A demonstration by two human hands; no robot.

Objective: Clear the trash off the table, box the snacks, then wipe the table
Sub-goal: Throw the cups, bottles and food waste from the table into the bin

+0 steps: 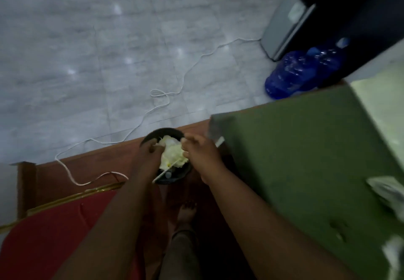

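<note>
A small black bin stands on the floor beside the green table. Pale crumpled trash fills its mouth, and a thin white stick pokes out at the near side. My left hand grips the trash at the bin's left rim. My right hand holds it from the right, fingers curled on the wad. Crumpled wrappers lie on the table at the right edge.
A white cable snakes across the grey tiled floor. Two blue water bottles stand by a grey appliance at the back right. A red chair seat is at the lower left. My bare foot is below the bin.
</note>
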